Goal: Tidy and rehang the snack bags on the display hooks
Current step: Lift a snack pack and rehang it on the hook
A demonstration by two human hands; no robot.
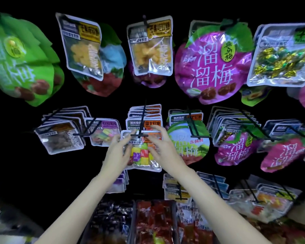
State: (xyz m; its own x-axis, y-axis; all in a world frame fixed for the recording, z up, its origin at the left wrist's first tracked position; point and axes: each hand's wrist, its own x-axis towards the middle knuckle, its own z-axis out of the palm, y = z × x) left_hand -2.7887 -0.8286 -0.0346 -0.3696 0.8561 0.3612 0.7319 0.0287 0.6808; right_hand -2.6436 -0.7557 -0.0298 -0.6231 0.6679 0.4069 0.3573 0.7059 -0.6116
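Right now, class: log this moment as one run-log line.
left hand: holds candy bag | right hand: holds same bag | hook: at bag top | stage: rehanging

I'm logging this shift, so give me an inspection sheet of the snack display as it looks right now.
Surface: dark display wall with black wire hooks.
Job's things: clear plastic bag of multicoloured candy cubes, at the tip of the middle hook.
Clutter: large purple plum bag, large green bag, bin of red packets below.
Hands: left hand and right hand flank the candy bag, fingers spread; grip unclear.
Cables: nothing seen.
Surroundings: dark; more hung bags.
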